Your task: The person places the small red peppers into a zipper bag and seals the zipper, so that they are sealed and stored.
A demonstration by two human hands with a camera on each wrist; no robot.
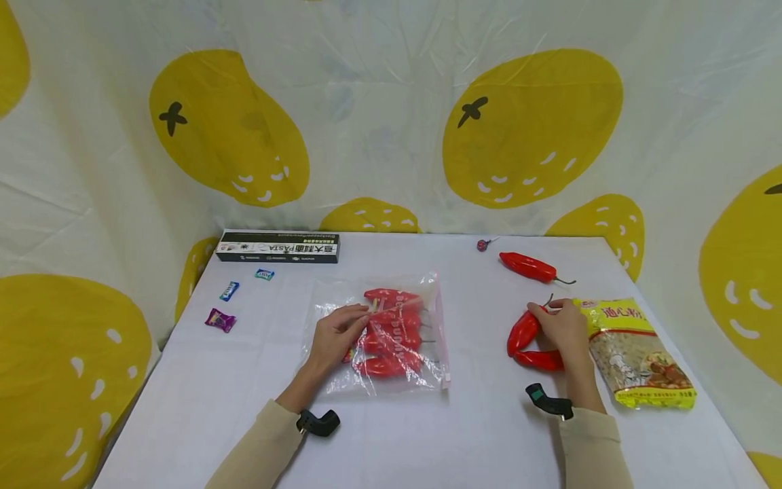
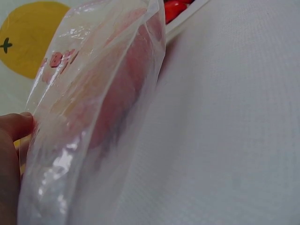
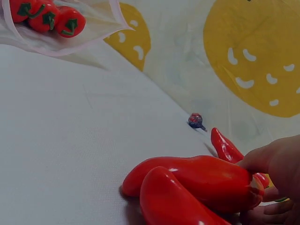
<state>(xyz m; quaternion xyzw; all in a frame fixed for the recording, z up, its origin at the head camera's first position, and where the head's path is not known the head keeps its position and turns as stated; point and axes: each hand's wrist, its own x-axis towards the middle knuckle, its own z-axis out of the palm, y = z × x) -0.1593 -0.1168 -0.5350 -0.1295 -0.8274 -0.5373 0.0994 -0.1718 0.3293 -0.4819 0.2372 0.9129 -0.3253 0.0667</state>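
Note:
A clear zip bag (image 1: 326, 305) with red lettering lies in the middle of the table, several red chili peppers (image 1: 391, 367) inside it. My left hand (image 1: 334, 338) pinches the bag's plastic film and holds it raised; its thumb shows at the film's edge in the left wrist view. On the right, my right hand (image 1: 563, 326) grips a red chili pepper (image 1: 523, 333) near its stem end. Another chili pepper (image 1: 540, 360) lies against it, partly hidden by the hand. In the right wrist view the bag's mouth (image 3: 61, 51) gapes toward the right, with pepper stems facing out.
Farther back lie a third loose chili pepper (image 1: 528, 267) and a lollipop (image 1: 482, 245). A yellow pasta packet (image 1: 635, 360) is right of my right hand. At the back left is a black-and-white pasta box (image 1: 277, 246), with a purple sweet (image 1: 220, 320) and two blue sweets (image 1: 229, 291) before it.

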